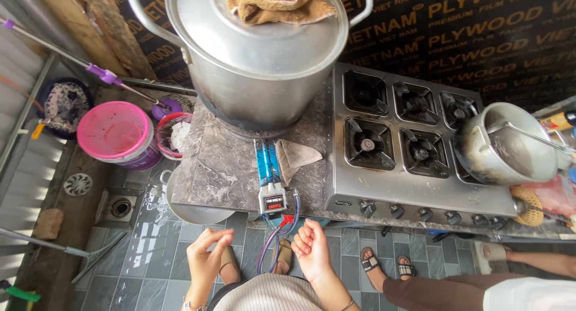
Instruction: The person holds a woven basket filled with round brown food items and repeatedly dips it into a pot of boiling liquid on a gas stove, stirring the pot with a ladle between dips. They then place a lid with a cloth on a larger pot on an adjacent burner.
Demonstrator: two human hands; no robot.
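A big lidded pot (255, 53) fills the counter's (216, 161) left end beside the stove (414, 143), a cloth (276, 2) on its lid, likely for lifting. A small control box (273, 202) sits at the edge, within reach. The left hand (207, 257) hovers loosely open; the right hand (312, 248) curls, empty, just below the box.

Beside the stove (408, 143), the top edge is cropping the big pot (258, 59); the bench (222, 161) is hiding a basin (195, 214).
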